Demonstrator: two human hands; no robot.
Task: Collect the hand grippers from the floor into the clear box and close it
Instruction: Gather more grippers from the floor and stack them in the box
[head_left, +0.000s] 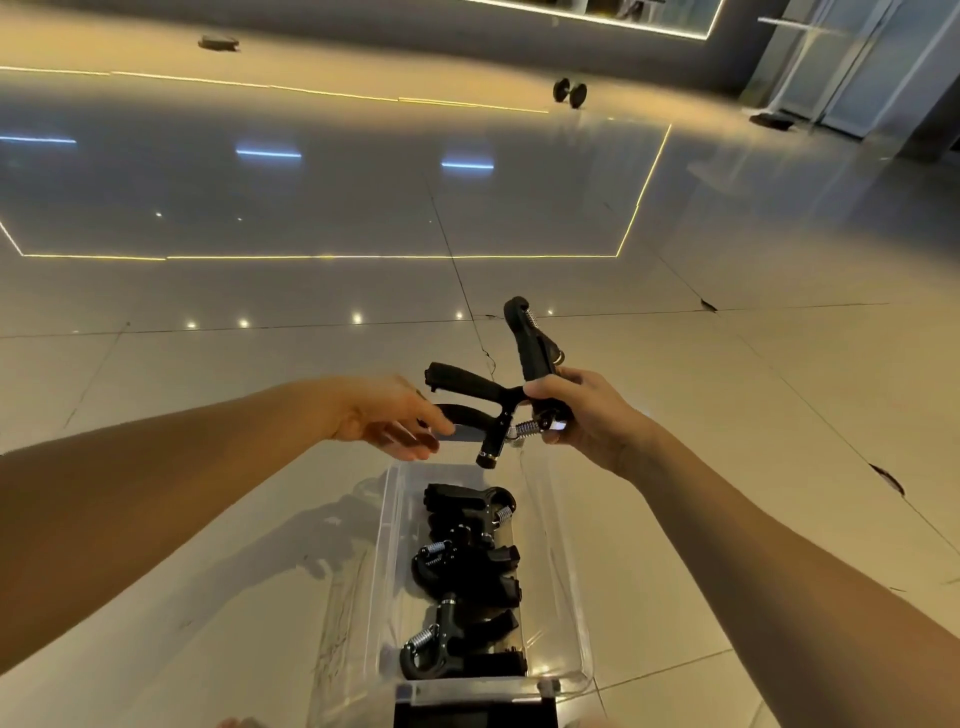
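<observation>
While right hand (587, 415) grips hand grippers (467, 387) over clear box (387, 525), left hand (379, 415) touches one, fingers (415, 453) straight.

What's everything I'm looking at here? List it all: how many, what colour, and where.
held hand grippers: two, black with silver springs, in the air above the box
boxed hand grippers: at least three, black, piled inside the box
clear box: one, see-through, open, on the floor close to the person
dumbbell: one, black, far off on the floor
flat dark objects: two, on the far floor, left and right; too small to identify
floor: one, glossy pale tiles
left hand: one, fingers straight, reaching to a handle of a held gripper
right hand: one, grips both held grippers
</observation>
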